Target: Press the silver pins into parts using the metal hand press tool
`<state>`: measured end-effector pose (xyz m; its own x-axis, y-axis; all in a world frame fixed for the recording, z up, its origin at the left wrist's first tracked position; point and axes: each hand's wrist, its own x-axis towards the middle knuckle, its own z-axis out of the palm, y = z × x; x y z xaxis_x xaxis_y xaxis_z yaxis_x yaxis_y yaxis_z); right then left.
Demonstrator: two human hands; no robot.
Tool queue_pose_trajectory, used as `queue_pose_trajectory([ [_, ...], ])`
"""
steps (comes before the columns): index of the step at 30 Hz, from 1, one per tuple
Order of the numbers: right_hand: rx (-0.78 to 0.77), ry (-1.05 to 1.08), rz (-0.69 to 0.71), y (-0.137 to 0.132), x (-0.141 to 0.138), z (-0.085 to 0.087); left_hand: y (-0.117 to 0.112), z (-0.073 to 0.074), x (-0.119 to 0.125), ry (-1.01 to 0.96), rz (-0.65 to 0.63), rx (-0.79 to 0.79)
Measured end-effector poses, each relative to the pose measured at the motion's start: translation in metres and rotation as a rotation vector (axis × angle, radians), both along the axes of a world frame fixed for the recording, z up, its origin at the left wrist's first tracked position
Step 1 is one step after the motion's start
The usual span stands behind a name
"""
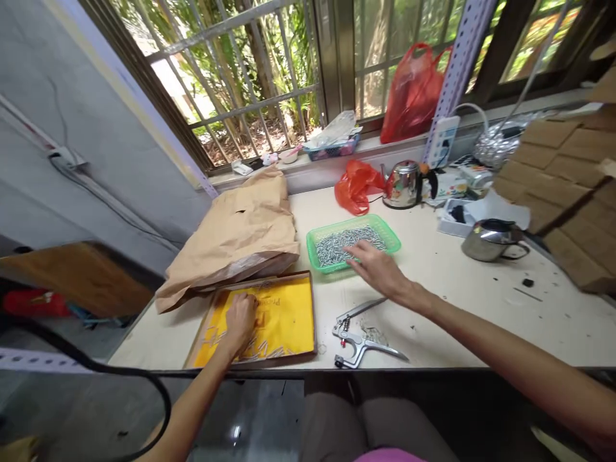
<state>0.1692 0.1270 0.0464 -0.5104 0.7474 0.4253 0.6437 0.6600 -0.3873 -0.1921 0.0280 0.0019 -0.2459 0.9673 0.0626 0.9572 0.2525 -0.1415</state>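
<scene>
My left hand (241, 319) is low over a shallow box lined with yellow (289, 314), its fingers curled together; whatever they hold, if anything, is hidden. Thin silvery metal pins (264, 350) lie scattered in that box, mostly along its near side. Above the near edge of a green plastic basket (395, 246) is my right hand (373, 264), fingers stretched out and nothing visible in them. A heap of similar small metal pins (332, 247) covers the basket's bottom. Hand pliers with a spring (356, 340) lie on the table below my right hand.
Brown paper (240, 231) lies behind the yellow box. A red plastic bag (357, 186) and a metal kettle (404, 186) stand behind the basket. Toward the right are a small steel pot (489, 240) and stacked cardboard (553, 173). A black cable (120, 370) hangs at left.
</scene>
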Motion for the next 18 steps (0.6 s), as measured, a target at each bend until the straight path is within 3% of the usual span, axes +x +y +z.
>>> queue_pose_trajectory([
  [3,-0.176,-0.119,0.148,-0.045,0.015,-0.019,0.006,-0.001,-0.006,0.007,-0.038,-0.003],
  [6,-0.351,-0.322,0.197,-0.084,0.029,-0.032,0.012,0.004,-0.006,-0.017,-0.011,-0.054],
  [9,-0.407,-0.431,0.179,-0.103,0.04,-0.035,0.017,0.014,0.0,-0.045,0.012,-0.089],
  [12,-0.37,-0.448,0.192,-0.107,0.051,-0.039,0.017,0.026,0.02,-0.115,-0.006,-0.004],
  [14,-0.337,-0.445,0.225,-0.106,0.057,-0.044,0.01,0.034,0.046,-0.325,0.023,0.072],
  [18,-0.299,-0.486,0.188,-0.099,0.062,-0.054,-0.015,0.036,0.123,-1.097,0.105,-0.014],
])
